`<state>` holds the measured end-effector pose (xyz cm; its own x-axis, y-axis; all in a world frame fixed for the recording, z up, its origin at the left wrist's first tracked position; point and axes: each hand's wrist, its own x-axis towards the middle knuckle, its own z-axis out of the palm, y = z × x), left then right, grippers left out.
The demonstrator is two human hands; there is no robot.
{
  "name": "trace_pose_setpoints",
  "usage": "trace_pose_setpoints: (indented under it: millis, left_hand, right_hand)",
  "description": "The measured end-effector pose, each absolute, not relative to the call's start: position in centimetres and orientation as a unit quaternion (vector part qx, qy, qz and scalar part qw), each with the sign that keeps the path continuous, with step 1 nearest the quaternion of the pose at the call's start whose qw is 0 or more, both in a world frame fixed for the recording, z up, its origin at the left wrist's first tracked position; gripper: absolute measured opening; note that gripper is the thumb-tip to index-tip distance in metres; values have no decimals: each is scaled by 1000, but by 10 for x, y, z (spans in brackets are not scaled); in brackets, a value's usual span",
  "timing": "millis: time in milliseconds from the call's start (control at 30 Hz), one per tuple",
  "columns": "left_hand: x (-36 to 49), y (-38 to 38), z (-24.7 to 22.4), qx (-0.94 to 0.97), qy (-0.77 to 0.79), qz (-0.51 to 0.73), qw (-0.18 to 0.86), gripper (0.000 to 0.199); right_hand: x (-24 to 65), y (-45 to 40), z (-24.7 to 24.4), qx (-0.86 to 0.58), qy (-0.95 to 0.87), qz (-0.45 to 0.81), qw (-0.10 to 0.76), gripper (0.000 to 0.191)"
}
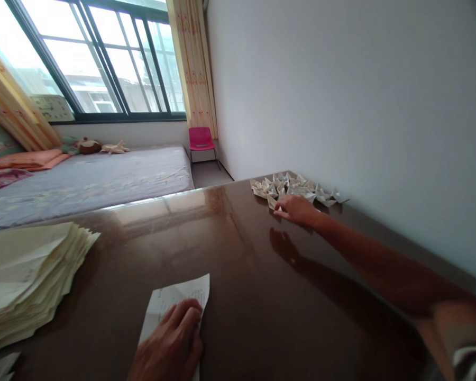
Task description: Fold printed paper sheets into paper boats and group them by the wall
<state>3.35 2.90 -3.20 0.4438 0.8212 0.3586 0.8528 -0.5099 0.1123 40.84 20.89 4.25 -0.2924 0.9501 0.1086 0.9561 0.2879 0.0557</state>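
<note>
My left hand (174, 338) lies on a printed sheet of paper (170, 293) near the front of the brown table, its fingers curled over the sheet's right edge. The sheet's lower part is hidden under the hand. My right hand (297, 209) reaches far across to a cluster of folded paper boats (297, 185) beside the wall. Its thumb and fingers are pinched together at the near edge of the cluster, with a bit of white paper showing between them. One paper boat (272, 202) stands just left of the fingertips.
A thick stack of paper sheets (27, 275) lies at the table's left, with more paper (2, 365) below it. The glossy table (230, 254) meets a white wall (341, 95) on the right. Beyond are a bed (135, 169) and a pink chair (201, 138).
</note>
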Motion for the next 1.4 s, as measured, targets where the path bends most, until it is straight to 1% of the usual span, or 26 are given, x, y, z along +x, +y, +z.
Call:
trace_pose_setpoints:
  millis: [33, 100, 133, 200, 267, 333, 367, 433, 500, 667, 733, 967, 1133, 1400]
  left_hand:
    - [34, 29, -33, -846, -497, -187, 42, 19]
    - [32, 29, -35, -843, -503, -186, 43, 20]
    - [31, 30, -37, -843, -503, -185, 44, 20]
    - [29, 31, -39, -848, -496, -181, 47, 20]
    - [27, 33, -41, -851, -492, -175, 55, 19]
    - [27, 34, -40, -852, -490, -173, 69, 19]
    - [27, 34, -40, -852, -488, -173, 78, 18]
    - [28, 34, -38, -853, -482, -175, 93, 19]
    - [29, 34, -37, -855, -478, -174, 103, 19]
    - [27, 35, -38, -853, -479, -170, 116, 19]
    - [27, 35, -38, -853, -481, -167, 114, 19]
    - [28, 34, -35, -855, -485, -158, 98, 18]
    - [29, 35, -34, -855, -476, -172, 112, 17]
    - [28, 36, -36, -859, -468, -172, 114, 18]
  right_hand:
    - [407, 187, 32, -558, -826, -52, 54, 30]
    - [415, 153, 14, -516, -853, 21, 77, 33]
    - [425, 143, 7, -514, -852, 62, 81, 35]
    - [457, 136, -2, -558, -818, 92, 104, 40]
    - [501, 144, -5, -635, -752, 53, 166, 38]
    - [546, 160, -6, -717, -655, -33, 235, 27]
    - [565, 169, -7, -740, -622, -60, 250, 27]
    - [592, 185, -11, -761, -588, -88, 260, 32]
    - [605, 199, -18, -766, -580, -98, 258, 35]
    - [607, 223, -32, -756, -606, -93, 229, 21]
    - [609, 226, -33, -756, -613, -88, 210, 18]
    - [617, 194, -26, -736, -662, -59, 132, 11]
    - [611, 185, -24, -734, -669, -48, 105, 15]
    - [600, 235, -14, -768, -632, -51, 89, 18]
